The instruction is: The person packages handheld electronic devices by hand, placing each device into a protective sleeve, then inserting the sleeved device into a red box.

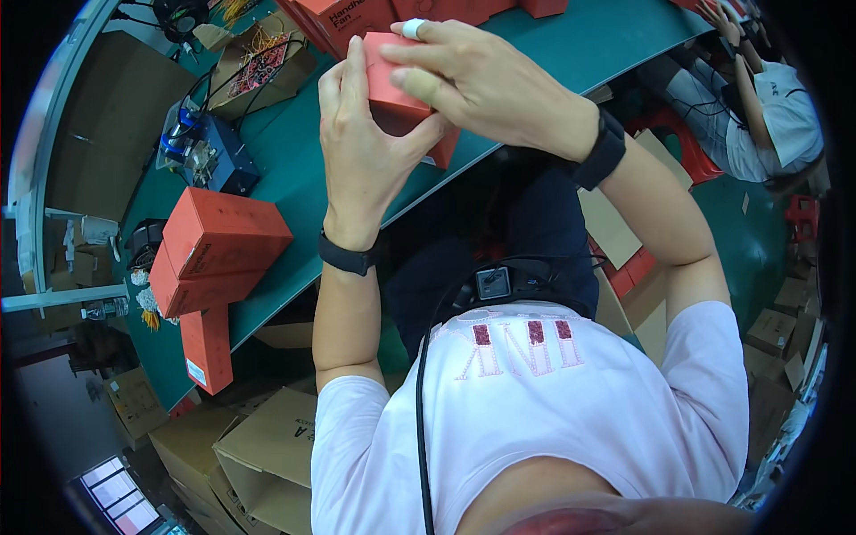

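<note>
Between my two hands stands a small red cardboard box [385,80], at the near edge of the green table. My left hand [367,147] grips its left and near sides, with fingers along the far left and the thumb across the front. Over the top and right side lies my right hand [486,82], fingers bent against the lid. One right finger has a white wrap, another a tan one. Beneath them, part of another red box [443,147] shows. What the right fingertips do at the lid's edge is partly hidden.
More red boxes [343,22] line the far side. Several red boxes [223,234] are stacked at the table's left, near a blue device [218,152] with cables. An open carton [267,76] holds wired parts. Cartons [267,446] stand below. Another person [771,116] sits at right.
</note>
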A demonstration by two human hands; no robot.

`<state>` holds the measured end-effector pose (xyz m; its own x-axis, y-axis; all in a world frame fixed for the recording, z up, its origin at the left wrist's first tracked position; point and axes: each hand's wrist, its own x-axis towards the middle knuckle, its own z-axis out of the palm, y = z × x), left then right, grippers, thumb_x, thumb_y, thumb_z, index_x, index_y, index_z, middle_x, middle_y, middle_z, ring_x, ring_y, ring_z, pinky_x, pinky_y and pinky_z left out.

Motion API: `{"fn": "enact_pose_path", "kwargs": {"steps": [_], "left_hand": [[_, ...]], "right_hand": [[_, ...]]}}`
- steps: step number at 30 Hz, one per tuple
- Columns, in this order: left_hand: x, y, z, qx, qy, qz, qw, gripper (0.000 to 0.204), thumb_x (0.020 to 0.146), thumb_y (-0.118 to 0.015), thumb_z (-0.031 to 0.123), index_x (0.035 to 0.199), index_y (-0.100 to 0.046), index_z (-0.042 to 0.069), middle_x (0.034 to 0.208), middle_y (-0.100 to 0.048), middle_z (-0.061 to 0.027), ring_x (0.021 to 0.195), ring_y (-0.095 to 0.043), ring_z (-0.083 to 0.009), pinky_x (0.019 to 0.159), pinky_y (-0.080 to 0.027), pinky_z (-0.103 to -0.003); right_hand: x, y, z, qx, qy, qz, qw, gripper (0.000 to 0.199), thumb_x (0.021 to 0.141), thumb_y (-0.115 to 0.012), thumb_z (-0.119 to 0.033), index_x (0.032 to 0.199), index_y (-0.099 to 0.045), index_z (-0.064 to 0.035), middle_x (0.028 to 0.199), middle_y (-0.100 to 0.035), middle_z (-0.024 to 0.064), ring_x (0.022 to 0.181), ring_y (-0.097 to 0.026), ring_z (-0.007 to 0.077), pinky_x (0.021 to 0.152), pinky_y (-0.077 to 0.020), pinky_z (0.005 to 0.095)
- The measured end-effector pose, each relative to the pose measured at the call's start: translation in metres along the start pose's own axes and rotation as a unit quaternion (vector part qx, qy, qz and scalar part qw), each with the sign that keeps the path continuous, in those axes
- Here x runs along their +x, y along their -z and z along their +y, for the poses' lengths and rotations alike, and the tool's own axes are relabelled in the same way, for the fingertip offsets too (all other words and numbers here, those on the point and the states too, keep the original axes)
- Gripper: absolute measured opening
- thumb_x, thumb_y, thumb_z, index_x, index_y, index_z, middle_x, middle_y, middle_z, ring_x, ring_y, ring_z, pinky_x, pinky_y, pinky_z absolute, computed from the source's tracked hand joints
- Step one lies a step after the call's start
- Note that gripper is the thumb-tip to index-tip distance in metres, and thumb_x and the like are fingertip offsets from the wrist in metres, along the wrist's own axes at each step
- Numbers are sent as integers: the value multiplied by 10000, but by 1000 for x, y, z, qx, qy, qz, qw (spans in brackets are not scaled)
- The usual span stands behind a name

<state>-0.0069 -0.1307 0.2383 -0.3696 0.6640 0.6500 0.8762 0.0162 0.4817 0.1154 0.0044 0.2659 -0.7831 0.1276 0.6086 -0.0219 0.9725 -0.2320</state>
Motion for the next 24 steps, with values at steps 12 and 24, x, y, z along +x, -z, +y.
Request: {"fn": "enact_pose_path", "kwargs": {"steps": [12,24], "left_hand": [[7,12,-14,-558,439,-97,698,558,1012,-531,521,1283,-628,42,1212,-714,-108,1075,-706,-218,925,-579,-404],[3,-47,21,-500,420,-326,684,758,1015,-569,498,1541,-337,4,1424,-523,-243,1228,-597,-334,1013,-500,-461]], "right_hand": [[-57,82,22,-103,321,-10,942,768,687,-842,-338,1398,-561,-257,1482,-483,173,1330,-521,352,1153,-383,548],[-12,46,142,-82,-185,177,963,1033,660,-837,-470,1421,-418,88,1195,-542,280,1076,-601,404,934,-529,428]]}}
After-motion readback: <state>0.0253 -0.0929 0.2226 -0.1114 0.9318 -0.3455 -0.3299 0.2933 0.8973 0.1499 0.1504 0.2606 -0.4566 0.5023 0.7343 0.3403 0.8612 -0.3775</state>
